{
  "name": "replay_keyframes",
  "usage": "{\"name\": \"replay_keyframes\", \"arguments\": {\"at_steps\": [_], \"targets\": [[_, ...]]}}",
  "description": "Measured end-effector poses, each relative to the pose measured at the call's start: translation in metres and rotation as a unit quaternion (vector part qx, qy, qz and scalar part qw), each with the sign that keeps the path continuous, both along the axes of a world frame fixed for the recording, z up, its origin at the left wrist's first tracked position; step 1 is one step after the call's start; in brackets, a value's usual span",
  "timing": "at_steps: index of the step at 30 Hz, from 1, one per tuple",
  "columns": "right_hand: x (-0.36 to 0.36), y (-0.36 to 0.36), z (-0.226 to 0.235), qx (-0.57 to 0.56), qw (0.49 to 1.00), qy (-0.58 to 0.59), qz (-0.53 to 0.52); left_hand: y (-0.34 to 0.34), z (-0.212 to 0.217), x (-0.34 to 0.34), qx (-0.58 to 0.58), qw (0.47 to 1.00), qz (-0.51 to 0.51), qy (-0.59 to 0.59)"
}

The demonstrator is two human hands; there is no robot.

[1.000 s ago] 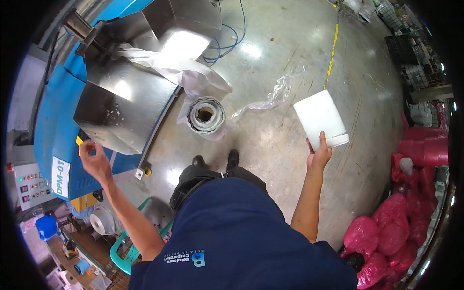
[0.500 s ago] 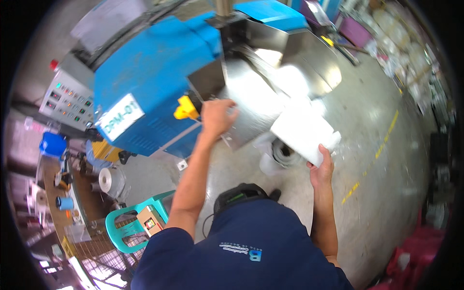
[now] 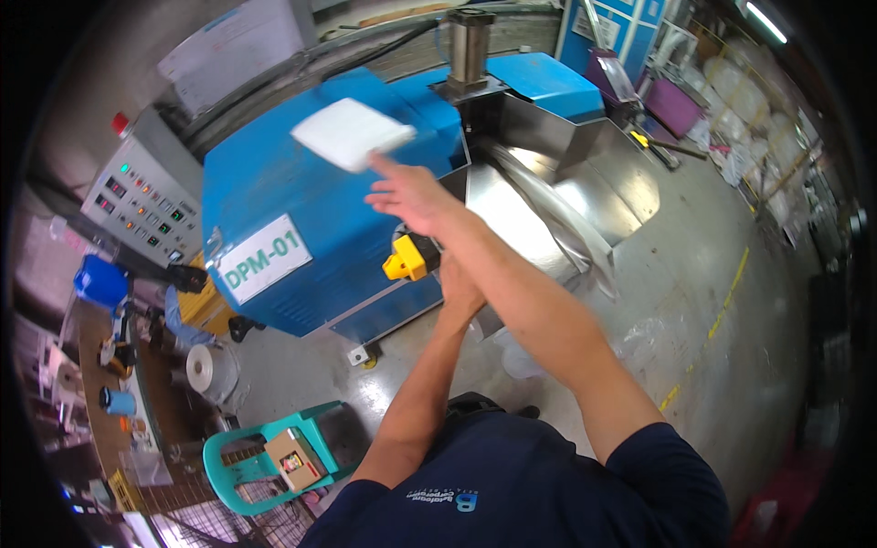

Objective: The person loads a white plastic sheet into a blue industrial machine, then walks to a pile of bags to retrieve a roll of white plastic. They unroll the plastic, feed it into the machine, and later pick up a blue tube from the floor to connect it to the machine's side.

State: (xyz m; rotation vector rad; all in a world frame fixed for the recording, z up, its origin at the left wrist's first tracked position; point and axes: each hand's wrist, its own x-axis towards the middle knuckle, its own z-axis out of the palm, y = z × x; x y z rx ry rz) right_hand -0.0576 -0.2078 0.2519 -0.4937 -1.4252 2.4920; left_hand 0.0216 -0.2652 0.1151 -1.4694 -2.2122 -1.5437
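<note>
My right hand (image 3: 411, 196) reaches across over the blue machine (image 3: 265, 164), its fingers stretched out and apart. Just past its fingertips is a white folded sheet (image 3: 352, 134), slightly blurred, over the machine's top; whether it rests there or is in the air I cannot tell. Below the right forearm, my left hand (image 3: 459, 285) is by the edge of the shiny metal chute (image 3: 512, 215), close to a yellow switch (image 3: 404, 260). The forearm covers its fingers. A strip of pale plastic film (image 3: 557, 219) runs down through the chute and hangs over its near edge.
A grey control panel (image 3: 142, 196) with a red knob stands at the left. Nearer are a green plastic chair (image 3: 228, 466) bearing a cardboard box (image 3: 294, 459), and a white roll (image 3: 206, 368). A metal cylinder (image 3: 468, 50) rises behind the chute. Bagged material (image 3: 740, 82) is piled at the far right.
My right hand has swung from the lower right across to the upper left, carrying the white sheet over the blue machine; its fingers have opened. The left hand remains by the chute's edge.
</note>
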Motion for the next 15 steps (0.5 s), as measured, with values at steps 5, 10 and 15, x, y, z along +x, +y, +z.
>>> {"name": "replay_keyframes", "arguments": {"at_steps": [5,10,15], "targets": [[0.086,-0.027,0.000,-0.024,0.952,0.165,0.258,-0.018,-0.020,-0.014,-0.118,0.977,0.131,0.124],[0.310,0.060,-0.079,-0.022,0.993,-0.009,0.115,0.008,0.017,0.007,-0.109,0.979,0.069,0.157],[0.505,0.079,-0.176,-0.143,0.924,-0.152,-0.322,0.012,0.017,0.012,-0.142,0.974,0.087,0.155]]}}
